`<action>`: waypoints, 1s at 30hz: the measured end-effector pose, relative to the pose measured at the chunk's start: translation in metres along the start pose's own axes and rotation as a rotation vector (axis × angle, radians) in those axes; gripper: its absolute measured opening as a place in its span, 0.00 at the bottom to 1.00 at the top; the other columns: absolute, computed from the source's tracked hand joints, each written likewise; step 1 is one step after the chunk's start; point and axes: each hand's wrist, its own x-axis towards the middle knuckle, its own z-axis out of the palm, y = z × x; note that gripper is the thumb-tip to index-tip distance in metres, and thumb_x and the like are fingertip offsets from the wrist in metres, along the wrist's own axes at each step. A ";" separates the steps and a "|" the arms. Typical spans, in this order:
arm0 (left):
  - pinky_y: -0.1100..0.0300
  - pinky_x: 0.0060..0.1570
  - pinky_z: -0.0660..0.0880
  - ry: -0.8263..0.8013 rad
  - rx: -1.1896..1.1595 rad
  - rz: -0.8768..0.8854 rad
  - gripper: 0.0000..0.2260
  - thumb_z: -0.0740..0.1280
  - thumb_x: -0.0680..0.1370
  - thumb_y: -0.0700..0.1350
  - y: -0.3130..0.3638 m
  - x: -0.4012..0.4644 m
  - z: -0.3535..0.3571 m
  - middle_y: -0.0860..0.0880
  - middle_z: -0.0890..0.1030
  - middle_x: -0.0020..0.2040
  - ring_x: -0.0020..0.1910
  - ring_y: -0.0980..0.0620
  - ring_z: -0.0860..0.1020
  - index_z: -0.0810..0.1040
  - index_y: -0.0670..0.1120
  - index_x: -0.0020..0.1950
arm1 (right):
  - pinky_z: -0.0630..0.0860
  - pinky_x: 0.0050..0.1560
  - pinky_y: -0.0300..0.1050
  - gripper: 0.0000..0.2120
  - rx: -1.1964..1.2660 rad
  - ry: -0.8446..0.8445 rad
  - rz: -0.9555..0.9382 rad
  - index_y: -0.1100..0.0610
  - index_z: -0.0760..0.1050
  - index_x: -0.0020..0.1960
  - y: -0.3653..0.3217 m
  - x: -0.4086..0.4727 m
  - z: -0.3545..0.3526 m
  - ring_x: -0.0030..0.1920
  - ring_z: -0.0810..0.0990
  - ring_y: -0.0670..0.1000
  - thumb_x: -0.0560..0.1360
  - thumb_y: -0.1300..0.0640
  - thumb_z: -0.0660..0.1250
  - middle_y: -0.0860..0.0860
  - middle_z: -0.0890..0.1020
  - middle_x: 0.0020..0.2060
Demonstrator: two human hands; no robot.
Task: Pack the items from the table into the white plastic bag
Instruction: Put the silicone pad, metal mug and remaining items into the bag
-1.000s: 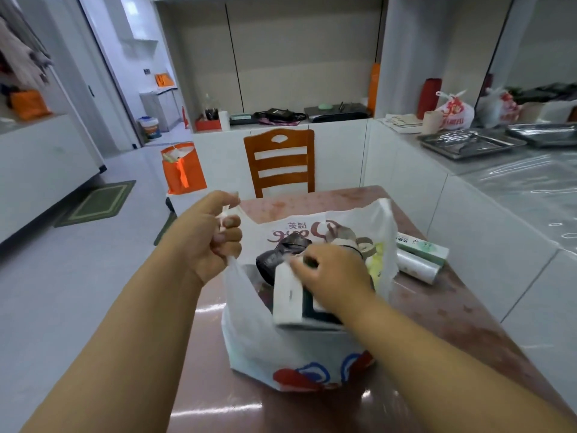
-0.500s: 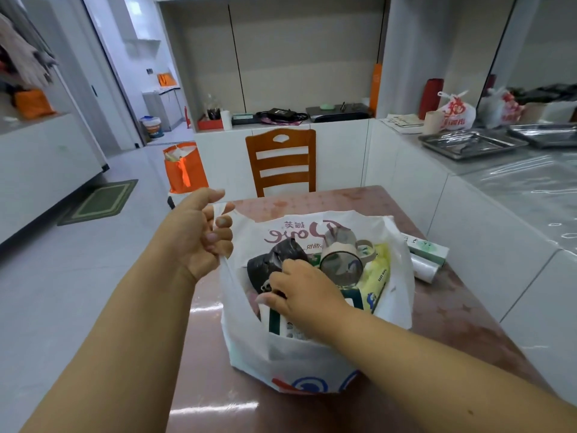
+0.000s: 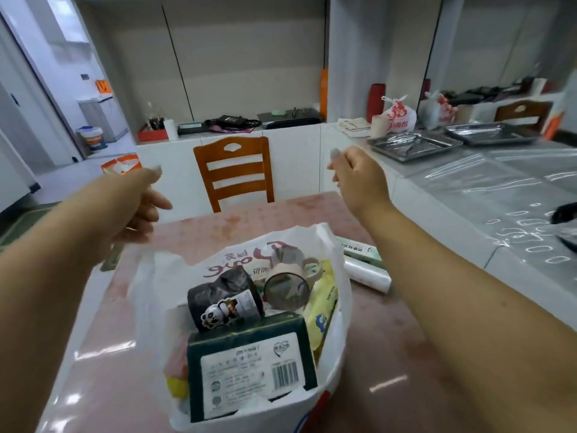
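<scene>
The white plastic bag stands open on the pink table. Inside it lie a dark green box with a white label, a black roll with a panda sticker, a tape roll and a yellow packet. Right of the bag, a green-and-white box and a white roll rest on the table. My left hand hovers above the bag's far left, fingers loosely spread, empty. My right hand is raised beyond the bag, fingers curled, holding nothing that I can see.
A wooden chair stands at the table's far side. A white counter on the right carries metal trays and a red-printed bag. An orange bag sits on the floor at left.
My left hand has let go of the bag's handle and lifted away. My right hand has come out of the bag and risen beyond it; the green box stays inside.
</scene>
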 end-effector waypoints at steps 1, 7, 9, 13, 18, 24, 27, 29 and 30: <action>0.58 0.31 0.68 -0.079 -0.011 -0.010 0.24 0.58 0.80 0.58 0.007 0.011 0.006 0.44 0.73 0.31 0.29 0.48 0.70 0.78 0.40 0.40 | 0.68 0.36 0.44 0.18 -0.030 -0.019 0.083 0.61 0.74 0.44 0.023 0.008 0.007 0.40 0.76 0.54 0.80 0.48 0.56 0.55 0.79 0.38; 0.59 0.28 0.73 -0.396 -0.043 -0.152 0.22 0.60 0.80 0.57 0.001 0.100 0.047 0.43 0.79 0.31 0.25 0.50 0.76 0.81 0.39 0.49 | 0.67 0.39 0.45 0.12 -0.211 -0.186 0.359 0.54 0.70 0.40 0.139 0.025 0.053 0.40 0.74 0.53 0.78 0.47 0.60 0.49 0.76 0.35; 0.58 0.30 0.74 -0.444 -0.033 -0.173 0.21 0.60 0.80 0.56 -0.008 0.126 0.065 0.43 0.80 0.33 0.27 0.49 0.77 0.81 0.39 0.50 | 0.69 0.41 0.45 0.11 -0.307 -0.234 0.386 0.53 0.71 0.42 0.165 0.032 0.066 0.41 0.75 0.53 0.78 0.47 0.61 0.48 0.76 0.35; 0.56 0.33 0.76 -0.535 -0.022 -0.213 0.20 0.60 0.80 0.55 -0.016 0.162 0.100 0.42 0.80 0.36 0.32 0.47 0.78 0.81 0.39 0.53 | 0.75 0.50 0.48 0.15 -0.507 -0.369 0.414 0.53 0.74 0.49 0.196 0.050 0.082 0.47 0.78 0.54 0.73 0.43 0.67 0.51 0.80 0.46; 0.55 0.38 0.77 -0.603 0.055 -0.209 0.21 0.60 0.80 0.56 -0.018 0.192 0.148 0.40 0.80 0.42 0.39 0.45 0.79 0.79 0.39 0.55 | 0.58 0.73 0.55 0.60 -0.966 -0.878 0.385 0.52 0.43 0.78 0.231 0.055 0.107 0.75 0.57 0.59 0.59 0.34 0.73 0.56 0.57 0.76; 0.53 0.45 0.79 -0.626 0.049 -0.236 0.21 0.59 0.80 0.57 -0.030 0.208 0.195 0.39 0.79 0.48 0.44 0.44 0.79 0.76 0.40 0.58 | 0.61 0.71 0.54 0.64 -1.066 -0.907 0.242 0.51 0.36 0.78 0.255 0.062 0.131 0.71 0.61 0.60 0.57 0.40 0.75 0.60 0.61 0.71; 0.52 0.49 0.79 -0.632 0.050 -0.264 0.21 0.59 0.80 0.57 -0.033 0.208 0.200 0.38 0.80 0.50 0.46 0.43 0.79 0.76 0.40 0.58 | 0.67 0.66 0.53 0.61 -1.036 -0.838 0.203 0.49 0.38 0.78 0.261 0.059 0.140 0.66 0.66 0.60 0.58 0.38 0.73 0.59 0.65 0.68; 0.53 0.47 0.79 -0.632 0.053 -0.261 0.20 0.59 0.81 0.56 -0.031 0.205 0.196 0.39 0.79 0.48 0.45 0.44 0.79 0.76 0.40 0.58 | 0.67 0.65 0.53 0.59 -0.997 -0.808 0.190 0.48 0.39 0.78 0.255 0.061 0.141 0.65 0.68 0.60 0.60 0.38 0.72 0.59 0.66 0.68; 0.54 0.45 0.79 -0.629 0.055 -0.251 0.19 0.60 0.81 0.55 -0.029 0.203 0.192 0.40 0.80 0.47 0.44 0.45 0.79 0.76 0.40 0.57 | 0.68 0.65 0.53 0.59 -0.961 -0.798 0.185 0.48 0.39 0.78 0.247 0.065 0.140 0.65 0.68 0.60 0.59 0.38 0.71 0.59 0.65 0.68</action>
